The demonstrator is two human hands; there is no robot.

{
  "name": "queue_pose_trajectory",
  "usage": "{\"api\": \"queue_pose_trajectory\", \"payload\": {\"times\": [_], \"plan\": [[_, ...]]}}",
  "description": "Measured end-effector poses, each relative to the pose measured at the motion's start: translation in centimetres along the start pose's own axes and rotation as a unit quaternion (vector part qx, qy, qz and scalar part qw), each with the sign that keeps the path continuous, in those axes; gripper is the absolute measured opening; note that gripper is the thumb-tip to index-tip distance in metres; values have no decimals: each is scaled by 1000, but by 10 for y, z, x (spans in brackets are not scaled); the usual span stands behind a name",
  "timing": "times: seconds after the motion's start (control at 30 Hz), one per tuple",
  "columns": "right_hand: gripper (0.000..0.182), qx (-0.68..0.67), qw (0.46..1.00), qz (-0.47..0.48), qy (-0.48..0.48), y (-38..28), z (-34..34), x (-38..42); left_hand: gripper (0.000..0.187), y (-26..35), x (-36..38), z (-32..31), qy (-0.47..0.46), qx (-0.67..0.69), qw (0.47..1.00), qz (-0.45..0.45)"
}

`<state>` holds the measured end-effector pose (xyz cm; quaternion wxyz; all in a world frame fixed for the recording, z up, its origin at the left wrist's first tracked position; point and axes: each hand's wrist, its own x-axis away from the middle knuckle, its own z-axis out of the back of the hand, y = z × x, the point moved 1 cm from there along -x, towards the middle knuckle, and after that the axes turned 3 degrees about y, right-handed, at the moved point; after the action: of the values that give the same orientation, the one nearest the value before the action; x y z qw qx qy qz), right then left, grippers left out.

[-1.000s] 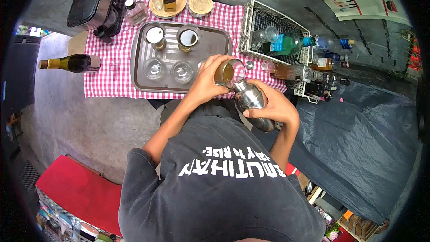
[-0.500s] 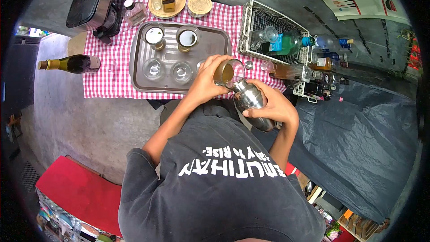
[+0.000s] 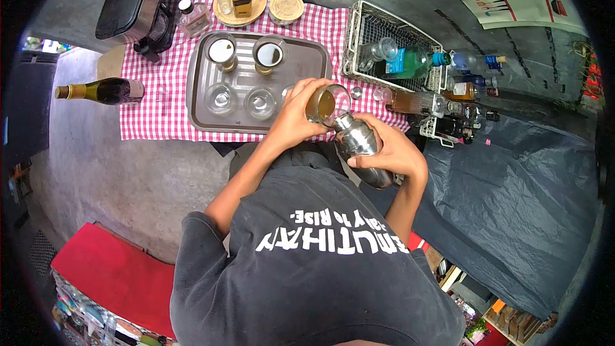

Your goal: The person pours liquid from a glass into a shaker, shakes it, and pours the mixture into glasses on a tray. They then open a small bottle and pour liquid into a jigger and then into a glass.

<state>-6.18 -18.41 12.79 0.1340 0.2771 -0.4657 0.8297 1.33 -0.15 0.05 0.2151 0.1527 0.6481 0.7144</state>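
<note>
1. Here, your left hand [image 3: 301, 115]: curled part-open around a clear glass [image 3: 328, 106], thumb on the near side, fingers on the far side; brownish liquid inside, glass tipped toward your right.
2. Your right hand [image 3: 387, 147]: closed firmly about the body of a steel shaker [image 3: 360, 142], thumb laid across it; palm contact hidden.
3. Shaker: tilted, its neck at the rim of the held glass; whether they touch, you cannot tell. Both sit before your torso, by the near edge of the worktop [image 3: 144, 129].
4. Serving tray [image 3: 246, 127]: brown, on the checked cloth, just left of the held glass.
5. Far row on the tray: two glasses of dark liquid, left glass [image 3: 222, 52] and right glass [image 3: 268, 56].
6. Near row: two clear glasses, one [image 3: 220, 99] beside the other [image 3: 260, 102]; another partly hidden behind your left hand.
7. Small metal cup [image 3: 356, 92]: on the cloth, near the held glass's far right side.
8. Wire basket [image 3: 351, 41]: right of the tray, holding glassware and a green bottle [image 3: 415, 62].
</note>
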Motion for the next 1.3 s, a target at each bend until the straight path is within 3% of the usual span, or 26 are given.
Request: {"api": "queue_pose_trajectory", "payload": {"times": [0.17,0.27,1.3], "plan": [[81,-1,999,-37,-15,-4,2,0,79,1,0,1,-2,4,1000,7],[81,15,1000,10,-1,8,0,-1,80,0,1,1,-1,3,1000,1],[82,8,1000,3,-18,15,1,-3,81,-6,3,-2,8,23,1000,-5]]}}
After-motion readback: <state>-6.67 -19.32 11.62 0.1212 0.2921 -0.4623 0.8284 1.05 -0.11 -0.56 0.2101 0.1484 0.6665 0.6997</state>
